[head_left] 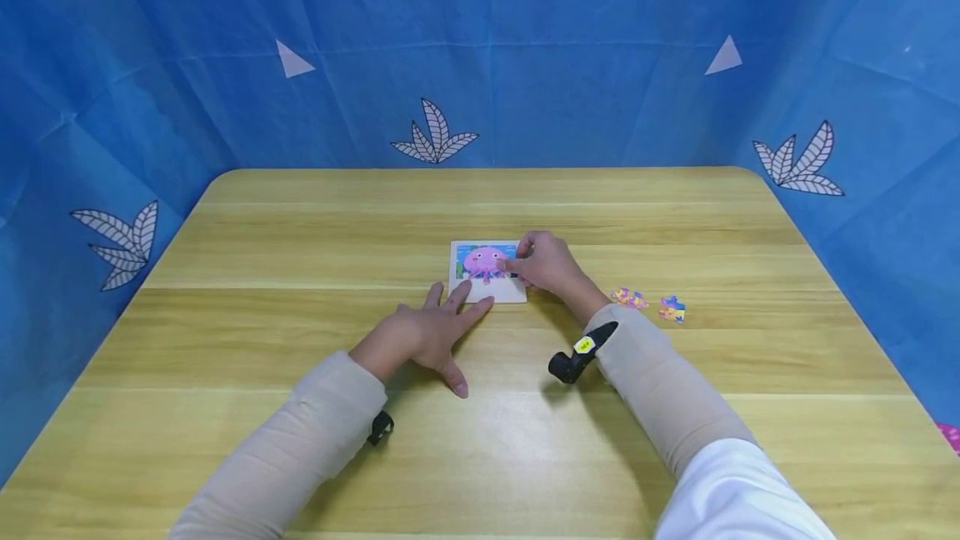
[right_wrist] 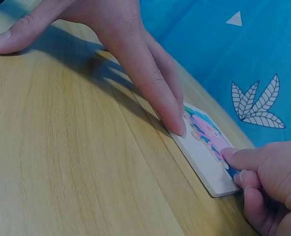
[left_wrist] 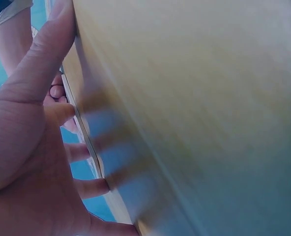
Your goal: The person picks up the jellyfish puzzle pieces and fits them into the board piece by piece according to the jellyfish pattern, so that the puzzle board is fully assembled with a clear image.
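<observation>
A small jigsaw puzzle board point(head_left: 488, 294) with a pale frame lies flat on the table. Its upper part shows a pink octopus picture point(head_left: 480, 258); the lower strip is bare white. My left hand point(head_left: 429, 333) is spread out, its fingertips resting on the board's near edge and its thumb towards me on the table. At the board's right side my right hand point(head_left: 551, 263) grips the edge, thumb on the picture and the other fingers curled beside it. In the right wrist view, a dark blue patch point(right_wrist: 232, 172) of picture shows by those fingers.
Several loose puzzle pieces point(head_left: 630, 298) lie right of the board near my right forearm, with another blue and yellow cluster point(head_left: 672, 308) beside them. A blue curtain point(head_left: 480, 48) with leaf prints hangs behind the wooden table point(head_left: 337, 223). Wrist cameras point(head_left: 573, 365) sit below both sleeves.
</observation>
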`<state>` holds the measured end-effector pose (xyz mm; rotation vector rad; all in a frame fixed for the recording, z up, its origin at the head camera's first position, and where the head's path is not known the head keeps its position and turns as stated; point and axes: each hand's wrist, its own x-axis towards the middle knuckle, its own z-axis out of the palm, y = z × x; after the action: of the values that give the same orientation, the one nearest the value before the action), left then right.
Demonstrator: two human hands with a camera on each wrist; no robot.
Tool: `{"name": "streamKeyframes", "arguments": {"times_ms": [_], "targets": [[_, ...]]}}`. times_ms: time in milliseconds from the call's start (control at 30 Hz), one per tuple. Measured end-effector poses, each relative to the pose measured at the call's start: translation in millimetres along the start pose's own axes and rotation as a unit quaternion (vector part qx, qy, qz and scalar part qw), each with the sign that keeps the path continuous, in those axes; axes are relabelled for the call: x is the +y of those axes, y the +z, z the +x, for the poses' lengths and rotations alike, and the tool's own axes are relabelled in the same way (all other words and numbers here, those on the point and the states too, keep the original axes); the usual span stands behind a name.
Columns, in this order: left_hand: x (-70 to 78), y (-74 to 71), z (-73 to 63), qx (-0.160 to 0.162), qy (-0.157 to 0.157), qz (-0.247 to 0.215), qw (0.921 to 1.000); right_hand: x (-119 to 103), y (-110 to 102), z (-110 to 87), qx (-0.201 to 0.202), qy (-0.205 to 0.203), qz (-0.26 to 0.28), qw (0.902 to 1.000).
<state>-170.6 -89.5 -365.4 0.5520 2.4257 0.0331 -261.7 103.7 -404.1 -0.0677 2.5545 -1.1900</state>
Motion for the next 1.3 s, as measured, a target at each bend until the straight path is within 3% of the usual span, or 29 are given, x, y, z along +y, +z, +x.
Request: {"name": "streamKeyframes", "arguments": {"times_ms": [233, 400, 633, 1067, 1300], "targets": [[1.1, -0.8, -0.7, 0.0, -0.003, 0.002, 1.0, -0.3, -1.4, 0.3, -0.001, 0.001, 0.002, 1.0], [1.9, -1.3, -1.3, -0.003, -0.005, 0.003, 1.0, 1.7, -5.9, -2.4, -0.011, -0.019, 0.013, 0.9997], [1.8, -1.0, -1.8, 0.001, -0.005, 0.0, 1.0, 9.5, -26.2, -10.1, -0.02, -0.035, 0.031, 0.9987], [0.7, -0.6, -1.5, 0.002, -0.004, -0.002, 1.0, 39.6, -61.8, -24.7, -0.026, -0.057, -0.069, 0.9956], [0.6, 0.2, -2.2, 0.002, 0.001, -0.003, 1.0, 51.8, -71.5, -33.5, -0.041, -0.059, -0.071, 0.9949]]}}
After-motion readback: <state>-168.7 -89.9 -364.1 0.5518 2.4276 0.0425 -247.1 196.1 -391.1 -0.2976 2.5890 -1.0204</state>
